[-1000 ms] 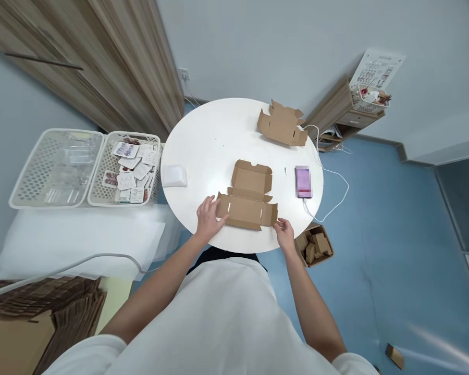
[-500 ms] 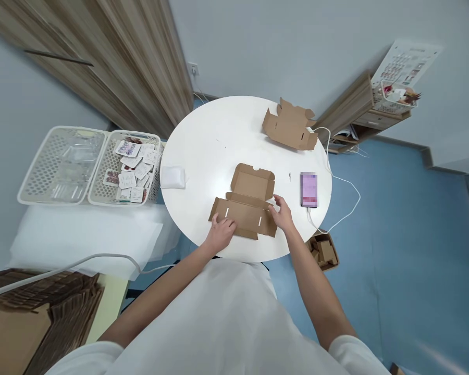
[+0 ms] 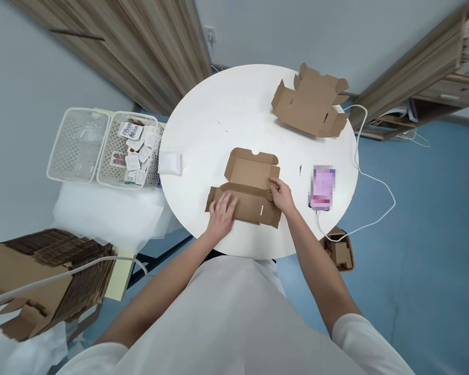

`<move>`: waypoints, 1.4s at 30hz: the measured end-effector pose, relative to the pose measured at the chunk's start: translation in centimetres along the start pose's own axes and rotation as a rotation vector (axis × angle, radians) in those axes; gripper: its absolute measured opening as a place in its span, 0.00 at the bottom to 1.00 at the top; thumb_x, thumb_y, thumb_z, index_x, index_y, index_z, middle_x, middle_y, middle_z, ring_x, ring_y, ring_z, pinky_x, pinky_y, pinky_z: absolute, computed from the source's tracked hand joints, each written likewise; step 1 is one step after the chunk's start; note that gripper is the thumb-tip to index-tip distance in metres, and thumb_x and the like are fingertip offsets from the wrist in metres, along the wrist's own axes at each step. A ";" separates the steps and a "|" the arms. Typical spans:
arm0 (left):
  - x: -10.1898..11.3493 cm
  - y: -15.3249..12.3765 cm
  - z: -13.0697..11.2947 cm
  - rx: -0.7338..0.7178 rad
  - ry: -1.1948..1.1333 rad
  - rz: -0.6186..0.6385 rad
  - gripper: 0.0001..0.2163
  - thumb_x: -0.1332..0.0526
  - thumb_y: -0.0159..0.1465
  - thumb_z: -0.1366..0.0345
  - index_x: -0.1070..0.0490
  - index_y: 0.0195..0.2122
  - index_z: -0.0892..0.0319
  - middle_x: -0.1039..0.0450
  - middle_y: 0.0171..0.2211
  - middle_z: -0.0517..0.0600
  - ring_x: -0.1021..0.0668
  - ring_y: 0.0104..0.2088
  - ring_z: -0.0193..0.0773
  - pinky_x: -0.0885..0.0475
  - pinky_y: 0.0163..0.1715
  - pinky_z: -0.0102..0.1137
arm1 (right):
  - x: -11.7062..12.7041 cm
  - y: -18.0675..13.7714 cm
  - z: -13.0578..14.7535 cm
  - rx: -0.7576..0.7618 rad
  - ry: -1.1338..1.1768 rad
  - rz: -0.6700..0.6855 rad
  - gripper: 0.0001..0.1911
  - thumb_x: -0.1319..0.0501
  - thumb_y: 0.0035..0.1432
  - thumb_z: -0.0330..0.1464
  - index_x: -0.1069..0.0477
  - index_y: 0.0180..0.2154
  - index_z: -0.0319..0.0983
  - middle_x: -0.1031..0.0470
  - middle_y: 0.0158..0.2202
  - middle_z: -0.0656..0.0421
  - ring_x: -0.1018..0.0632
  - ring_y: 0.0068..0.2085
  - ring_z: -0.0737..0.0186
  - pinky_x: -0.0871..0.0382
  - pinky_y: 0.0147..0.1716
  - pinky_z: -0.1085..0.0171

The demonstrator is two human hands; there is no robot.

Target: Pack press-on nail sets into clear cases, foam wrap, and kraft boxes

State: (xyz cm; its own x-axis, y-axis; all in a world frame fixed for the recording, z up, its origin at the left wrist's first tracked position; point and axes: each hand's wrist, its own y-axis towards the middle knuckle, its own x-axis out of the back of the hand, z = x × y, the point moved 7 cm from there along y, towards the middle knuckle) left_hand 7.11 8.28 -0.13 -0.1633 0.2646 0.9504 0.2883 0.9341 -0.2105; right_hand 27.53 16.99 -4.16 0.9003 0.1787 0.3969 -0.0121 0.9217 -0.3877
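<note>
A flat brown cardboard box blank (image 3: 248,177) lies unfolded near the front of the round white table (image 3: 226,114). My left hand (image 3: 222,214) rests flat on its near panel at the left, fingers spread. On the right side of the blank my right hand (image 3: 282,195) has its fingers curled on a side flap by the middle fold. A second cardboard box (image 3: 310,101), partly folded, sits at the table's far right.
A phone (image 3: 322,186) on a white cable lies right of the blank; a small white pad (image 3: 170,162) lies at the table's left edge. Two white baskets (image 3: 105,148) stand left, one holding several cards. Flat cardboard stacks (image 3: 50,271) sit lower left. A small box (image 3: 338,252) is on the floor.
My left hand slid from the blank's left end onto its near panel. My right hand moved from the near right corner up to the side flap by the fold. The view shifted closer.
</note>
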 end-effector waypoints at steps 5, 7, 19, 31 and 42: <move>1.2 1.9 -0.4 0.028 0.116 0.063 0.40 0.41 0.51 0.65 0.63 0.62 0.62 0.64 0.63 0.59 0.62 0.62 0.53 0.61 0.55 0.52 | 0.1 -0.9 1.7 0.095 -0.182 0.064 0.20 0.51 0.56 0.34 0.36 0.50 0.40 0.27 0.40 0.56 0.27 0.38 0.61 0.34 0.41 0.58; 1.2 2.6 -0.4 0.005 0.154 0.109 0.41 0.41 0.50 0.66 0.63 0.62 0.62 0.63 0.63 0.57 0.65 0.62 0.53 0.63 0.55 0.53 | -0.3 -1.5 2.1 0.129 -0.246 0.083 0.20 0.53 0.57 0.33 0.37 0.50 0.40 0.29 0.45 0.55 0.29 0.44 0.59 0.36 0.44 0.58; 1.3 0.8 1.0 -0.141 0.164 0.087 0.38 0.42 0.49 0.70 0.58 0.61 0.61 0.55 0.62 0.56 0.64 0.62 0.51 0.68 0.55 0.53 | -6.8 -10.0 5.1 0.461 -0.994 0.119 0.52 0.39 0.40 0.49 0.59 0.60 0.35 0.62 0.63 0.47 0.60 0.62 0.46 0.64 0.56 0.45; -1.0 -4.4 11.8 0.478 -0.621 -0.046 0.40 0.39 0.50 0.55 0.58 0.60 0.62 0.50 0.59 0.64 0.39 0.56 0.50 0.40 0.50 0.41 | -9.9 -10.4 3.1 0.299 -1.025 0.088 0.50 0.39 0.43 0.36 0.66 0.61 0.38 0.60 0.63 0.50 0.57 0.63 0.52 0.63 0.55 0.44; -0.6 -3.1 9.0 0.267 -0.724 0.008 0.23 0.40 0.53 0.63 0.38 0.50 0.60 0.32 0.46 0.55 0.26 0.39 0.37 0.32 0.39 0.30 | -11.2 -10.6 3.1 0.252 -0.907 0.105 0.53 0.36 0.40 0.33 0.67 0.61 0.37 0.66 0.64 0.51 0.60 0.63 0.52 0.51 0.55 0.53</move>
State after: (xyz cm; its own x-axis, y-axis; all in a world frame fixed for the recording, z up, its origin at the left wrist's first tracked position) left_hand -2.18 7.41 -2.13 -0.7651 0.2765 0.5816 0.0695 0.9333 -0.3524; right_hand 16.25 6.27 -1.90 0.2091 0.3663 0.9067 -0.2629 0.9141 -0.3087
